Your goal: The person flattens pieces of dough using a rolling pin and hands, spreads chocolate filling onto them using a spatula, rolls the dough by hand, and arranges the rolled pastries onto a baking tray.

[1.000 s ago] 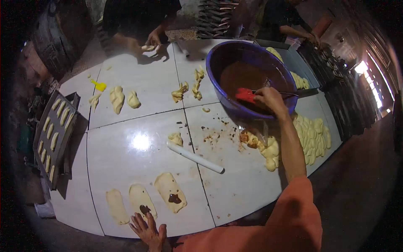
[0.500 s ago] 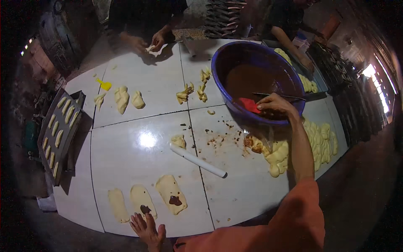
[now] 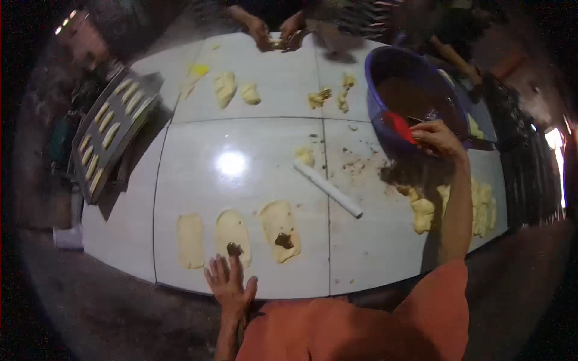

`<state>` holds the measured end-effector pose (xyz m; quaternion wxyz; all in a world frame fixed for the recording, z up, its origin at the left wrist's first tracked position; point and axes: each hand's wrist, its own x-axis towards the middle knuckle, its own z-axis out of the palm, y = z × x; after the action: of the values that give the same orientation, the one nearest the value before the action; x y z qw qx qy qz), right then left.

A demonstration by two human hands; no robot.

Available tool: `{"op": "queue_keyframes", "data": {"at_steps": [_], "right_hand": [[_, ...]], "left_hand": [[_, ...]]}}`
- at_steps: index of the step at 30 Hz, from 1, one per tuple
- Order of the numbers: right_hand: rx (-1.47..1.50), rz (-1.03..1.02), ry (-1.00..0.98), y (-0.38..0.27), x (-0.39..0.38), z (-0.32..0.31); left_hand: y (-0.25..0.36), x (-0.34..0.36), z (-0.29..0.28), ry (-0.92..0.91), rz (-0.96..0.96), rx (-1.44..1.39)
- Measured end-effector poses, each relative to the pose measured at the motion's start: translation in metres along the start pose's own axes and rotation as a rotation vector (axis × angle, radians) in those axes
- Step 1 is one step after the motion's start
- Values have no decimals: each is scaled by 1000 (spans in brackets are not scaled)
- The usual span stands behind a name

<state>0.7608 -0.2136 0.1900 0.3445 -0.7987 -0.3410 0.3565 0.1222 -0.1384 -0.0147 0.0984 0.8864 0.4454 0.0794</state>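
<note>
My right hand (image 3: 441, 139) grips a red plastic scraper (image 3: 398, 127) at the near rim of a deep blue basin (image 3: 374, 96) holding brown filling. My left hand (image 3: 229, 290) is open on the table's near edge, fingers spread, its fingertips at the lower end of the middle flattened dough piece (image 3: 231, 224). A dab of dark brown filling (image 3: 234, 248) lies on that piece. To its right, another flattened dough piece (image 3: 277, 215) carries a similar dab (image 3: 283, 240). The left flattened dough piece (image 3: 191, 240) is plain.
A white rolling pin (image 3: 330, 189) lies mid-table beside a dough lump (image 3: 304, 156). Dough pieces (image 3: 423, 215) are massed under my right forearm. A tray of dough strips (image 3: 103, 123) stands at left. Across the table, another person's hands (image 3: 277, 33) work dough; a second person's arm reaches behind the basin.
The whole view has shifted, so the table sits higher and further right. My right hand has brought the scraper up at the basin's near rim. My left hand stays by the middle dough piece.
</note>
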Motion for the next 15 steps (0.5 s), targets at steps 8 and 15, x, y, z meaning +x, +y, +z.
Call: {"op": "queue_keyframes", "data": {"at_steps": [8, 15], "right_hand": [[-24, -136, -213, -105, -45, 184], [-352, -632, -447, -145, -62, 404]], "left_hand": [[-53, 0, -26, 85, 55, -146], [-111, -8, -47, -159, 53, 20]]}}
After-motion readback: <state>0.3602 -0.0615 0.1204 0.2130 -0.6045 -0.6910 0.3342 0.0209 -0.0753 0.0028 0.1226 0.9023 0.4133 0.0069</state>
